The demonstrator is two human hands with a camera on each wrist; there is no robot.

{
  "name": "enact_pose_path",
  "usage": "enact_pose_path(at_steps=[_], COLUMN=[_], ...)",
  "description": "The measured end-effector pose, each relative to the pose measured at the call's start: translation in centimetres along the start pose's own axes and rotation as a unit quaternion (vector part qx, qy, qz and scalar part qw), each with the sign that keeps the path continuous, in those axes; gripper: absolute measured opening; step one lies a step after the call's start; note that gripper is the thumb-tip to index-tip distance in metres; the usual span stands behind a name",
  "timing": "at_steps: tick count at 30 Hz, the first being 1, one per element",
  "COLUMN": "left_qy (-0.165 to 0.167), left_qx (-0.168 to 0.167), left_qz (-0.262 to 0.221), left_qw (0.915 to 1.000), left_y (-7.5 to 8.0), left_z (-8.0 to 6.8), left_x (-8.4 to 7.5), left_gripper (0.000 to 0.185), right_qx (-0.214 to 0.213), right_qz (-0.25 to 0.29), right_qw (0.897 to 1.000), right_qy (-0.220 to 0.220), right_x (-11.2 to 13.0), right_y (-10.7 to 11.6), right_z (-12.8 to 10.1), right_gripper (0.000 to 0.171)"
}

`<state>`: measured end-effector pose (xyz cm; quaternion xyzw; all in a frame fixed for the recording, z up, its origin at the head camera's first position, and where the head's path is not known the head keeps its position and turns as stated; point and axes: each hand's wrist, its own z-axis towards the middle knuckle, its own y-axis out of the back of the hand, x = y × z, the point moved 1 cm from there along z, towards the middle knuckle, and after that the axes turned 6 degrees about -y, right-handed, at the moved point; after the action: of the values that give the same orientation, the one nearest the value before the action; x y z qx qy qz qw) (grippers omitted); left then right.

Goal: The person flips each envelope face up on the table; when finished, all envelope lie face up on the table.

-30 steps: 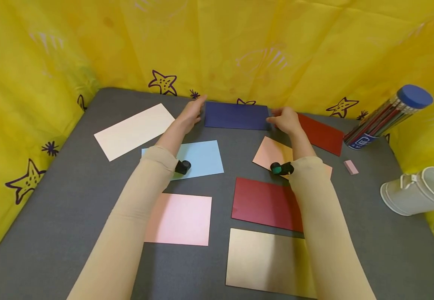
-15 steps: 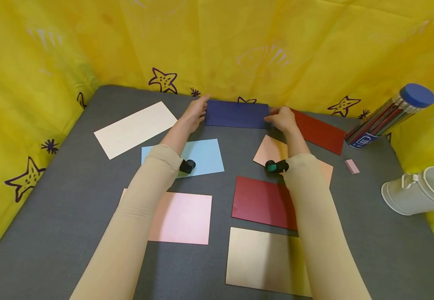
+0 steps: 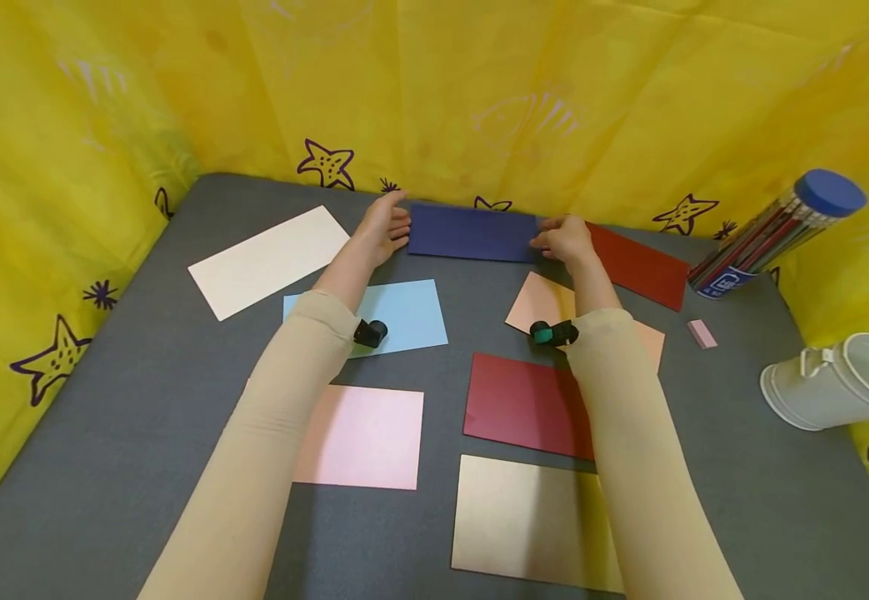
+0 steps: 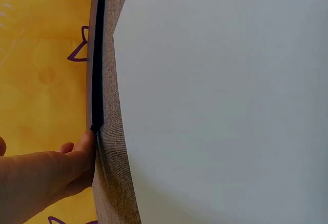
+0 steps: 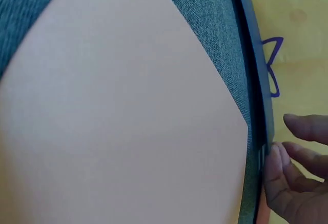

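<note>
A dark blue rectangular card (image 3: 471, 233) lies along the back of the table, its long side near the yellow cloth. My left hand (image 3: 383, 229) is at its left end, fingers loosely bent. In the left wrist view, the thumb side of my left hand (image 4: 56, 172) meets the end of the card (image 4: 97, 55). On the opposite end, my right hand (image 3: 566, 240) has thumb and fingertips at the edge. The right wrist view shows my right hand (image 5: 300, 178) touching that end of the blue card (image 5: 259, 80), with the other fingers relaxed.
Around lie cards: white (image 3: 269, 262), light blue (image 3: 407, 312), pink (image 3: 374, 437), peach (image 3: 542, 300), crimson (image 3: 524, 404), gold (image 3: 524, 517) and red (image 3: 640, 267). At right are a pencil tube (image 3: 779, 233), pink eraser (image 3: 701, 334) and white pot (image 3: 816, 387). Yellow cloth (image 3: 441, 100) hangs behind.
My left hand has shifted slightly left since half a second ago, showing more of its fingers. The blue card's front right corner has come slightly nearer. The right hand stays at its end.
</note>
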<state>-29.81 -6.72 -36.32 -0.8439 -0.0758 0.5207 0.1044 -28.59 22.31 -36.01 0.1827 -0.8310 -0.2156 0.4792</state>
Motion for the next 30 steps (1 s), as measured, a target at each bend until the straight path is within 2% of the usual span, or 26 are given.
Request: enact_pose_path(at_steps=[8, 12, 20, 25, 30], left_qy=[0.0, -0.004, -0.046, -0.076, -0.107], left_qx=[0.008, -0.002, -0.05, -0.059, -0.076], left_qz=[-0.001, -0.011, -0.026, 0.024, 0.061], left_qw=[1.0, 0.9999, 0.9973, 0.9951, 0.9894], left_y=[0.6, 0.8, 1.2, 1.5, 1.9], left_z=[-0.2, -0.1, 0.0, 0.1, 0.1], left_x=[-0.3, -0.4, -0.4, -0.2, -0.1], left_gripper=[0.066, 0.063, 0.044, 0.045, 0.041], right_qx=[-0.062, -0.071, -0.031, -0.007, 0.007], right_qz=[0.04, 0.066, 0.132, 0.17, 0.189], right_qw=[0.997, 0.995, 0.991, 0.985, 0.982], right_qy=[-0.013, -0.015, -0.004, -0.006, -0.006], right_x=[0.0, -0.1, -0.3, -0.3, -0.2], right_y=[0.2, 0.2, 0.3, 0.4, 0.6], right_z=[0.2, 0.4, 0.3, 0.1, -0.1], right_gripper=[0.047, 0.044, 0.041, 0.038, 0.037])
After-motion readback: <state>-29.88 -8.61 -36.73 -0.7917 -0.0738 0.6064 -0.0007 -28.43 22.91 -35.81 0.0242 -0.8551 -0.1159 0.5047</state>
